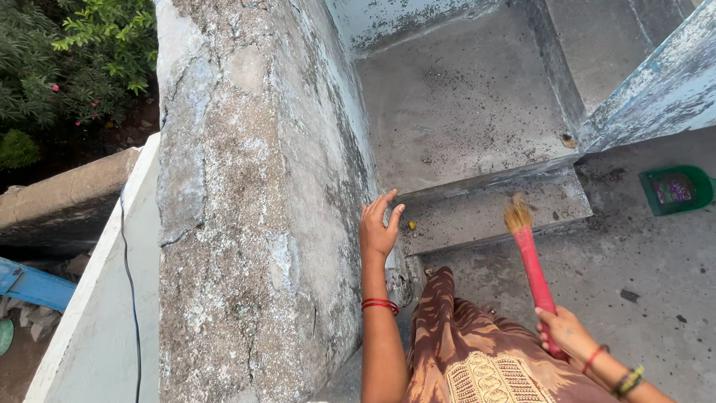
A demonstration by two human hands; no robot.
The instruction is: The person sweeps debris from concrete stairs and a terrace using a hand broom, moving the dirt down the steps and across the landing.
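At lower right of the frame, the right hand (pixel 568 333) is closed around the red handle of a small broom (pixel 531 265), which slants up toward centre, its short straw-coloured bristles touching a low concrete step (pixel 485 213). The left hand (pixel 378 227), at centre, is spread flat with nothing in it against a weathered parapet wall (pixel 253 201). A green dustpan (pixel 675 189) lies at the right edge.

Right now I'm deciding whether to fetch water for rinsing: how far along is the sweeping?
Early. Dark grit still speckles the grey concrete landing. In hand: right hand grips the red-handled straw broom, bristles at the step; left hand braces on the wall. The green plastic dustpan lies apart.
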